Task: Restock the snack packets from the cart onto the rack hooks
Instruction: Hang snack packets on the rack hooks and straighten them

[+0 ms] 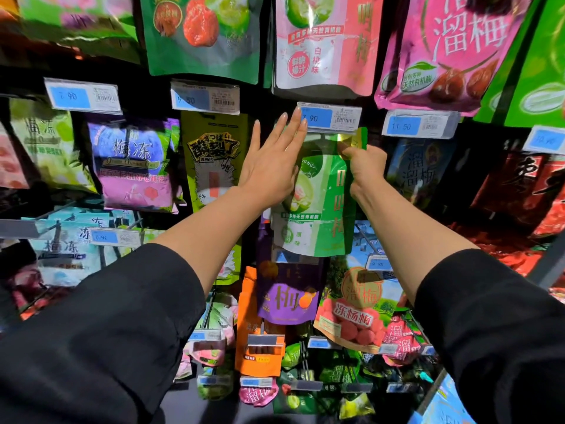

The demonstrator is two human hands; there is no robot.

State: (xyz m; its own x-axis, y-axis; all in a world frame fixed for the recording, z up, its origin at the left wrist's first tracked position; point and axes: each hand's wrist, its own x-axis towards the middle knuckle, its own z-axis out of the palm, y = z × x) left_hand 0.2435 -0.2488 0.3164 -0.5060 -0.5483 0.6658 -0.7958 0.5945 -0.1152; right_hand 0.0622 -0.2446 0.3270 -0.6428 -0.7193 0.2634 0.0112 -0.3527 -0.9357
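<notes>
Black sleeves (91, 332); right hand (365, 166) fingers pinching green packet (318, 209), left hand (272, 160) fingers straight, under "7.90" tag (330, 117).

Place: retail shop, snack aisle | Evidence: hanging rack filled with printed snack pouches in rows | Landmark: price tag marked 7.90 (329, 117), blue label with barcode | More barcoded price tags (204, 97) are seen left, right and below it, one fixed above each pouch column.

Dark store rack (263, 96) (blue price tags (330, 117))
</notes>
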